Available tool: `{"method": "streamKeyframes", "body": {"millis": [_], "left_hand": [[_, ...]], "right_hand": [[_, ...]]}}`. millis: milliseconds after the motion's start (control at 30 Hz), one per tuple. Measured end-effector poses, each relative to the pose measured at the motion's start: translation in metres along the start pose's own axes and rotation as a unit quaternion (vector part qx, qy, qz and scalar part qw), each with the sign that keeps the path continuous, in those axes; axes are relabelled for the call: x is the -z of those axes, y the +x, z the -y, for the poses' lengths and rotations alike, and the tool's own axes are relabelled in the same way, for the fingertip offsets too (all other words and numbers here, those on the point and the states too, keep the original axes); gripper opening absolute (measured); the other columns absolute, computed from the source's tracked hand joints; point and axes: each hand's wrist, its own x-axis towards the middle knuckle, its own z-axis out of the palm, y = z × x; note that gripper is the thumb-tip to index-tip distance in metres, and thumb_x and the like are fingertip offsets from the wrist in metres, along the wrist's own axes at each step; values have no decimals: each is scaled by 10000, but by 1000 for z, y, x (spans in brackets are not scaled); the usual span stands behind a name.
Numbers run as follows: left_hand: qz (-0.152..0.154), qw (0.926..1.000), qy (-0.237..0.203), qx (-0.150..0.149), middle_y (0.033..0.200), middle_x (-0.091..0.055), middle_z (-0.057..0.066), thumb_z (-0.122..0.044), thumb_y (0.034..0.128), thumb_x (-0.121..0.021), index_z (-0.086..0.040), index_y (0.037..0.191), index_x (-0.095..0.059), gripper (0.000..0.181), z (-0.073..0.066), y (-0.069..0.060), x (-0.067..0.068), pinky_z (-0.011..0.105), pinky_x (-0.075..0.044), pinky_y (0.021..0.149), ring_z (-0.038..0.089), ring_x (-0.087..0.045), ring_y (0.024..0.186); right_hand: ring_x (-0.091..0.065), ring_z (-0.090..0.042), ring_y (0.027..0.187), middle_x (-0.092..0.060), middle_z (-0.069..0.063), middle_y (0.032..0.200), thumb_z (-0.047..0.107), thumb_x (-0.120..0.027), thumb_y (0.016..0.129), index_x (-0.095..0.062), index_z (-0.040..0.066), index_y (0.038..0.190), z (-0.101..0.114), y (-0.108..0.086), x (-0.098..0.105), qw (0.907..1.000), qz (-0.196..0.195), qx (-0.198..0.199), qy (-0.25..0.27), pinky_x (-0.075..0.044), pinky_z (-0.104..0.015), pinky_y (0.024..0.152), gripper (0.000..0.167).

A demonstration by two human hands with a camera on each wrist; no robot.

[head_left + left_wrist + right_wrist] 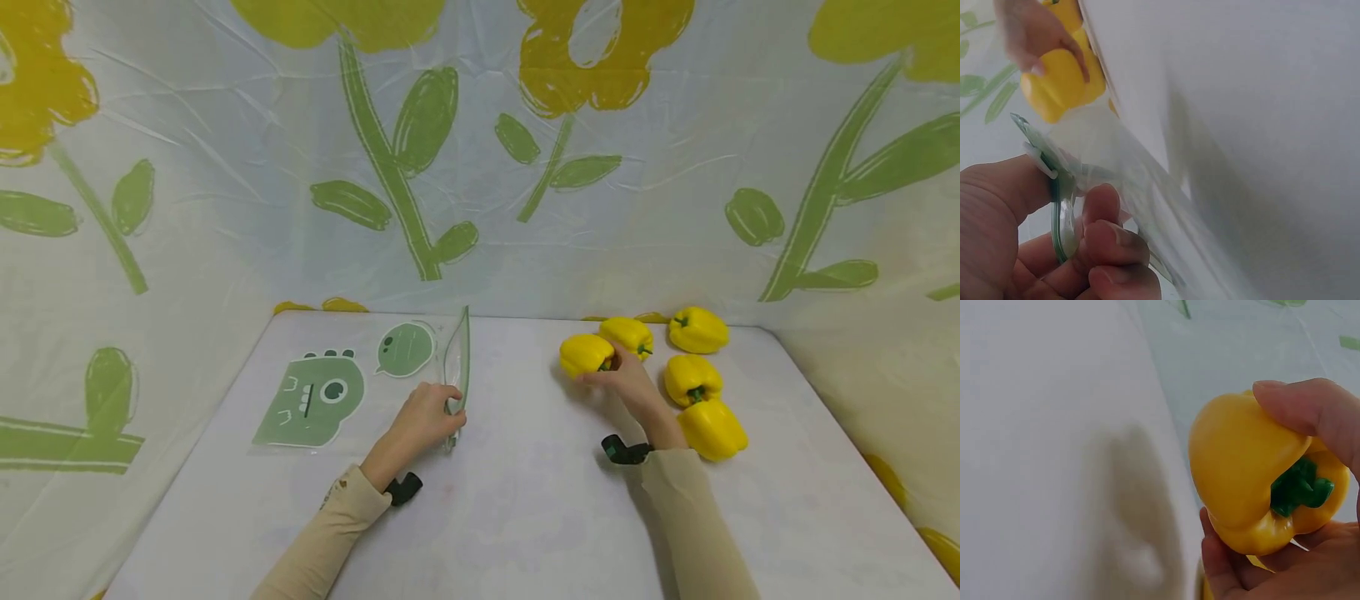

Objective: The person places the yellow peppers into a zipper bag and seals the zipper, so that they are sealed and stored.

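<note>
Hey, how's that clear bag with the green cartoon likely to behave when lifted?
The clear bag will probably flop, since its film looks thin and creased. It's likely light, as most of it lies flat.

A left hand [422, 419] is at the three o'clock edge of a bag [330, 404] on a table [517, 517]; from the pepper [582, 355] in the right hand [634, 385], one pepper [625, 332] lies at two o'clock, another pepper [699, 331] before three, two more peppers [692, 377] [713, 430] towards four.

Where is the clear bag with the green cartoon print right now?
In the head view, the bag lies on the left side of the white table, its raised edge held by the left hand.
</note>
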Motion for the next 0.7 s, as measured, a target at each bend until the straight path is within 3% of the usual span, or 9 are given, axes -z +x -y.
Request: {"method": "streamKeyframes", "body": {"millis": [200, 433, 700], "left_hand": [[2, 10000, -32, 10, 793, -714, 110, -105, 819, -710, 20, 1034, -736, 250, 0, 0, 0, 242, -356, 444, 69, -398, 462], [27, 10000, -72, -26, 669, -667, 49, -102, 821, -703, 27, 1054, -730, 267, 0, -1, 0, 233, -323, 417, 56, -334, 425], [107, 9999, -114, -48, 475, -499, -69, -107, 834, -698, 37, 1079, -721, 285, 0, -1, 1, 225, -309, 405, 42, -310, 396]], "right_hand": [[-429, -272, 1158, -455, -152, 1331, 84, -764, 824, -360, 8, 1453, 31, 13, -14, 9988, 34, 193, 444, -332, -414, 1057, 751], [-467, -284, 1151, -489, -143, 1333, 14, -765, 798, -393, 25, 1431, 61, 30, -38, 9933, 309, 552, 971, -338, -431, 1058, 734], [-488, -284, 1133, -519, -125, 1297, 6, -762, 779, -439, 47, 1392, 77, 47, -76, 9851, 399, 839, 1451, -352, -450, 1057, 695]]}}
